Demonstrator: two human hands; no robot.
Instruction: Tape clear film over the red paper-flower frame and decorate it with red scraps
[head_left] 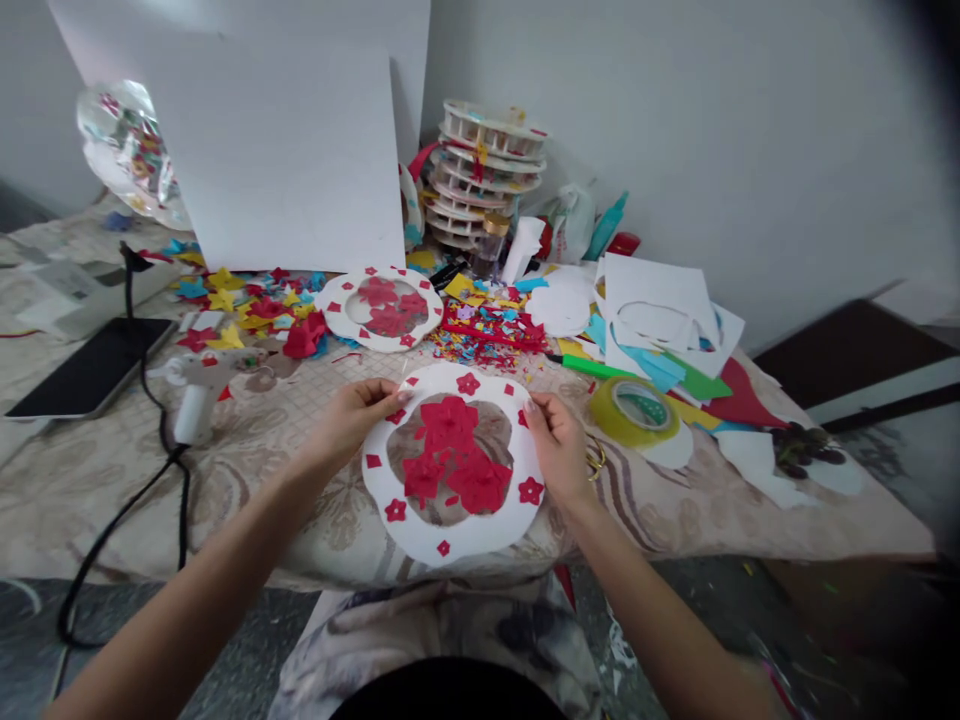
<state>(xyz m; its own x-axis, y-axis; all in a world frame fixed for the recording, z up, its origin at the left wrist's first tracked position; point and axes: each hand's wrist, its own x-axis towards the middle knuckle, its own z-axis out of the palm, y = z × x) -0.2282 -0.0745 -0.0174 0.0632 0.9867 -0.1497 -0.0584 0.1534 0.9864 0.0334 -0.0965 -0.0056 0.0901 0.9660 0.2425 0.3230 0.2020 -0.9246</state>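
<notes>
Between my two hands is a white scalloped paper frame [450,540] with a clear window, red flowers [450,425] showing in its middle and small red shapes around its rim. My left hand [367,405] pinches the frame's upper left edge between thumb and fingers. At the upper right edge, my right hand [555,445] grips it the same way. The frame's lower side hangs close to the table's front edge. Behind it lies a similar white frame [341,310] with red flowers in its window.
A white glue gun [196,400] with a black cord lies left, beside a black phone [94,368]. Colourful paper flowers [247,310] and scraps [491,335] spread behind. Yellow tape [634,410], scissors [595,458] and a green marker [589,366] lie right. Stacked white rings [487,170] stand at the back.
</notes>
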